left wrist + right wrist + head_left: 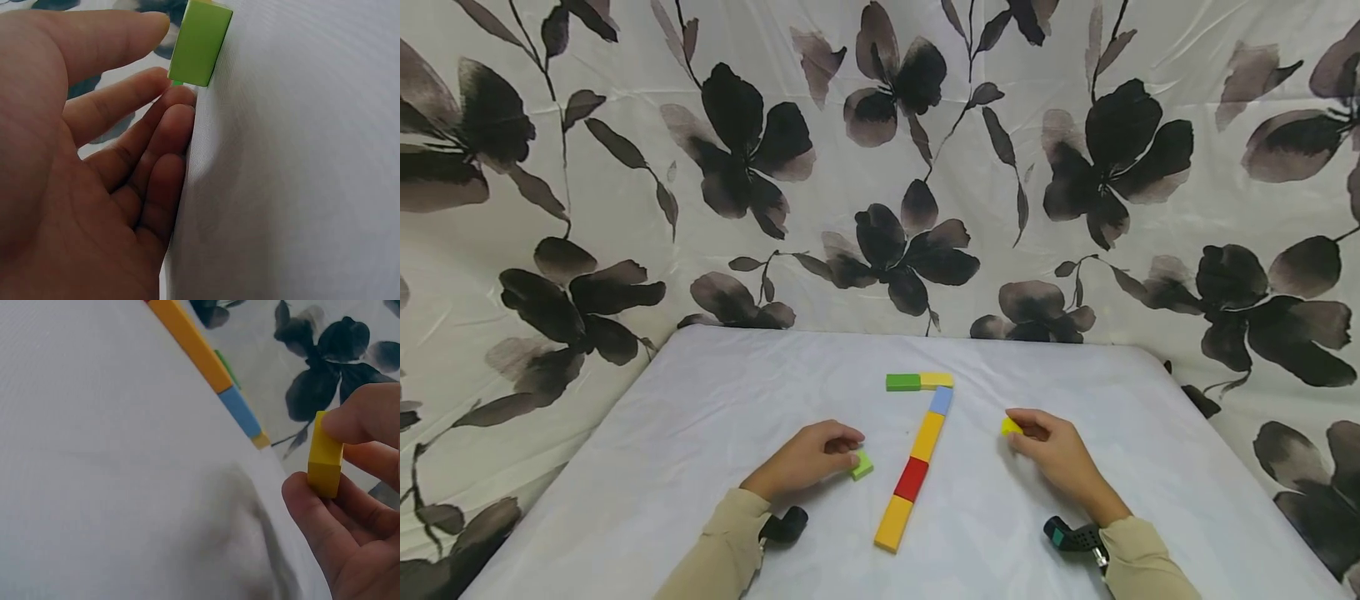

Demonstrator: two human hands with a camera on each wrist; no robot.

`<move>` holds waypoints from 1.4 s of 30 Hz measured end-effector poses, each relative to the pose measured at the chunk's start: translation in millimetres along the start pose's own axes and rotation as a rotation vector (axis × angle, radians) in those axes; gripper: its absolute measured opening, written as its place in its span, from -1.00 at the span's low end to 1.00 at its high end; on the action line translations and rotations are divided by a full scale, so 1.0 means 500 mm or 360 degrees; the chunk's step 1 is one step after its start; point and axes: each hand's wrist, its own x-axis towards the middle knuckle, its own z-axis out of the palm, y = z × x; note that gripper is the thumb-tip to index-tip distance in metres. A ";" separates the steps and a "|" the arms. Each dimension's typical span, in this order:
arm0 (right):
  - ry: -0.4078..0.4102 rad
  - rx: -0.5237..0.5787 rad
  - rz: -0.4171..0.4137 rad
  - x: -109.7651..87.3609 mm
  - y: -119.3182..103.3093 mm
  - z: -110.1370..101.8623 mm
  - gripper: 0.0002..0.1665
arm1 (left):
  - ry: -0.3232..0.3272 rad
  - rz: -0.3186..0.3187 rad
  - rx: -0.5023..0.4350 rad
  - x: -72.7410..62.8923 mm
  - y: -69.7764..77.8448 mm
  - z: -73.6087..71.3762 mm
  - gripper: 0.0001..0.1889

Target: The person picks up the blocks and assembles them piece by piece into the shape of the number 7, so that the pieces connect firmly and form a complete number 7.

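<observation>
My left hand (811, 457) is beside a light green block (862, 465) on the white cloth, left of a row of blocks. In the left wrist view a small gap shows between the thumb and that green block (201, 42), and the fingers are loosely bent near its lower corner. My right hand (1060, 454) pinches a small yellow block (325, 453) between its fingertips, to the right of the row. From near to far the row has an orange block (892, 523), a red block (912, 479), another orange block (927, 437) and a blue block (942, 401).
At the row's far end, a yellow block (936, 380) and a green block (903, 382) extend leftward. White cloth covers the table (700, 400). A flowered curtain (1000, 208) hangs behind and at both sides. Black wrist cameras sit on both wrists.
</observation>
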 end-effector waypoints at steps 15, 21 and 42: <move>-0.0011 -0.0028 -0.0032 0.084 -0.046 0.038 -0.48 | -0.0082 0.0141 0.0001 0.000 -0.012 -0.003 -0.61; -0.0009 0.0024 -0.0022 0.100 -0.055 0.044 -0.52 | -0.0085 0.0138 0.0006 0.003 -0.007 -0.005 -0.60; -0.0046 0.0013 0.0015 0.148 -0.068 0.109 -0.58 | -0.0145 0.0126 -0.0019 0.000 -0.018 -0.008 -0.61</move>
